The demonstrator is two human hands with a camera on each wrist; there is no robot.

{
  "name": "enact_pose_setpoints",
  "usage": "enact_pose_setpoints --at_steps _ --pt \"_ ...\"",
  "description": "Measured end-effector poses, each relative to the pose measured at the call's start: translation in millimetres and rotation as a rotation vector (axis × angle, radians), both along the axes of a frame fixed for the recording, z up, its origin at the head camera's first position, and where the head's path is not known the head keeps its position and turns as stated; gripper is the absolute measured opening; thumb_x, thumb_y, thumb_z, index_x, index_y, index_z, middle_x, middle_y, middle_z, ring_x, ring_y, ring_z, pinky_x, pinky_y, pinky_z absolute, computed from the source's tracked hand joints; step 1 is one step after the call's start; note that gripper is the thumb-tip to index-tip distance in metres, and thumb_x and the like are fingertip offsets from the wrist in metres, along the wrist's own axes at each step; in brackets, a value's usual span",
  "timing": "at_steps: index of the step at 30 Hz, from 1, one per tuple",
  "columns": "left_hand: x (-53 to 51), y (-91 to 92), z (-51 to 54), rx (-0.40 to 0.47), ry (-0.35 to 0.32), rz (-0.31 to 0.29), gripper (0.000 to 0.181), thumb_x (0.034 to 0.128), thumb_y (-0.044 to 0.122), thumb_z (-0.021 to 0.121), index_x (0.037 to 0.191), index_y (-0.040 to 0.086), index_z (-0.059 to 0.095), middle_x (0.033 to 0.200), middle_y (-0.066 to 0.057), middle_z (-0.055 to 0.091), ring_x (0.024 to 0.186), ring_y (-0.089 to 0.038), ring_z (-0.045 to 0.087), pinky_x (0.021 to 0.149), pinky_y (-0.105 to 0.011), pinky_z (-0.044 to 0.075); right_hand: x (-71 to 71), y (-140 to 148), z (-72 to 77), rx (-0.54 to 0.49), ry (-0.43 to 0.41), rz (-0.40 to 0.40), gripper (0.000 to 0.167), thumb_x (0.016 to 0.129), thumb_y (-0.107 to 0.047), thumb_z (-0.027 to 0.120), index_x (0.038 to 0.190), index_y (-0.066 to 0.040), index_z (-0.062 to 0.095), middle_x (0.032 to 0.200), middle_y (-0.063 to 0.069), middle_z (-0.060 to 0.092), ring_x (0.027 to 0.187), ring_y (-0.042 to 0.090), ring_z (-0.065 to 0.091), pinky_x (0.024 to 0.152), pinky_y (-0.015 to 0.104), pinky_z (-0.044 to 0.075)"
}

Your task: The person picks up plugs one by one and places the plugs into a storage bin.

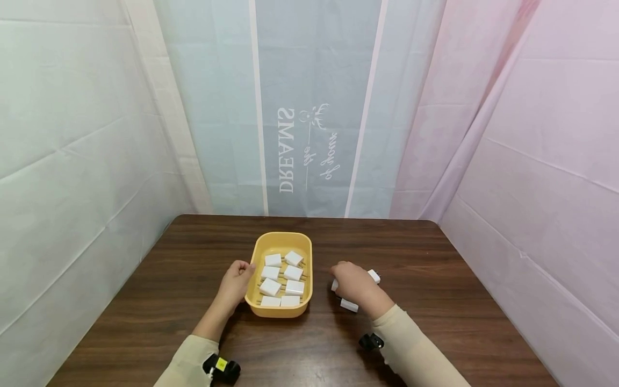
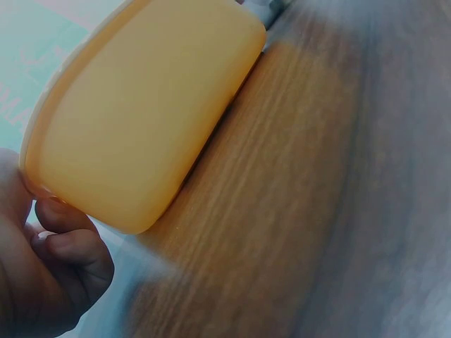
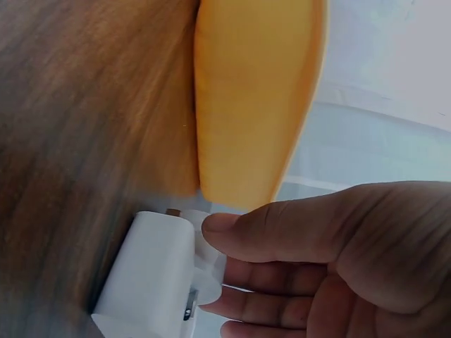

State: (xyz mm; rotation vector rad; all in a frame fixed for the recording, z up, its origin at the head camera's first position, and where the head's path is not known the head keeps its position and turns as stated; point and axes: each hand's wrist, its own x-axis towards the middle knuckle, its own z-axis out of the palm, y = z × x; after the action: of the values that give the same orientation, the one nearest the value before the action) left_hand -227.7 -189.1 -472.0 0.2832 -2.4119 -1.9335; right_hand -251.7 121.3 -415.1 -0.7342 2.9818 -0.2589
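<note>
A yellow plastic tray holds several white plug chargers laid in two columns, their metal prongs pointing sideways. At its left side my left hand pinches the rim between thumb and curled fingers; the left wrist view shows the tray's outer wall beside them. To the right of the tray, my right hand reaches down and pinches a white charger between thumb and fingers. Another charger, a port visible at its end, lies close in front of it. The right hand partly hides the chargers beneath it.
On the dark wood table, one loose charger lies just below the right hand and another beyond its right side. Hanging cloths enclose the table at the back and both sides. Black wrist cameras sit on both forearms.
</note>
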Motion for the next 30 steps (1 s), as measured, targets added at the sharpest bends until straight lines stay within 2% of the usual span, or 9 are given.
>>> enact_pose_setpoints --at_steps 3,8,12,19,26,30 --pt "-0.1 0.4 0.3 0.003 0.005 0.002 0.027 0.1085 0.029 0.052 0.112 0.003 0.051 0.081 -0.008 0.055 0.058 -0.015 0.054 0.046 -0.024 0.044 0.8 0.1 -1.2 -0.002 0.021 -0.001 0.031 0.082 0.003 0.076 0.112 -0.005 0.075 0.100 0.010 0.069 0.096 0.027 0.069 0.074 0.043 0.058" --pt "-0.5 0.7 -0.8 0.024 0.000 0.003 0.026 0.1083 0.028 0.053 0.111 0.003 0.051 0.079 -0.007 0.054 0.057 -0.015 0.054 0.045 -0.025 0.044 0.6 1.1 -6.3 -0.007 0.070 0.017 0.022 0.082 0.009 0.071 0.099 -0.006 0.075 0.090 0.009 0.066 0.089 0.027 0.068 0.071 0.042 0.056" --pt "-1.2 0.0 -2.2 0.008 -0.004 0.010 0.026 0.1084 0.029 0.052 0.112 0.004 0.051 0.080 -0.007 0.054 0.057 -0.015 0.053 0.045 -0.024 0.043 0.3 -0.2 -10.2 -0.003 0.120 0.032 0.021 0.081 0.011 0.070 0.091 -0.007 0.074 0.086 0.009 0.064 0.084 0.027 0.068 0.069 0.043 0.056" --pt "1.3 1.3 -1.7 0.009 -0.009 0.001 0.027 0.1084 0.030 0.052 0.113 0.003 0.052 0.082 -0.008 0.055 0.059 -0.016 0.055 0.046 -0.025 0.046 2.9 -2.6 -12.4 0.009 0.134 0.018 0.020 0.081 0.009 0.072 0.089 -0.009 0.074 0.084 0.008 0.065 0.080 0.026 0.068 0.063 0.042 0.055" --pt "1.0 0.8 -0.4 0.006 -0.001 0.010 0.027 0.1078 0.030 0.054 0.111 0.003 0.052 0.080 -0.008 0.054 0.057 -0.016 0.054 0.045 -0.026 0.044 5.1 -1.8 -14.6 0.009 0.192 0.045 0.019 0.079 0.009 0.075 0.083 -0.009 0.072 0.080 0.010 0.064 0.077 0.029 0.068 0.064 0.043 0.057" --pt "0.5 0.2 1.2 -0.009 -0.011 0.011 0.027 0.1081 0.030 0.053 0.112 0.003 0.052 0.083 -0.009 0.055 0.060 -0.017 0.056 0.048 -0.027 0.047 4.3 -2.2 -16.1 0.013 0.202 0.048 0.018 0.079 0.008 0.074 0.081 -0.010 0.070 0.080 0.010 0.064 0.075 0.030 0.068 0.063 0.044 0.056"
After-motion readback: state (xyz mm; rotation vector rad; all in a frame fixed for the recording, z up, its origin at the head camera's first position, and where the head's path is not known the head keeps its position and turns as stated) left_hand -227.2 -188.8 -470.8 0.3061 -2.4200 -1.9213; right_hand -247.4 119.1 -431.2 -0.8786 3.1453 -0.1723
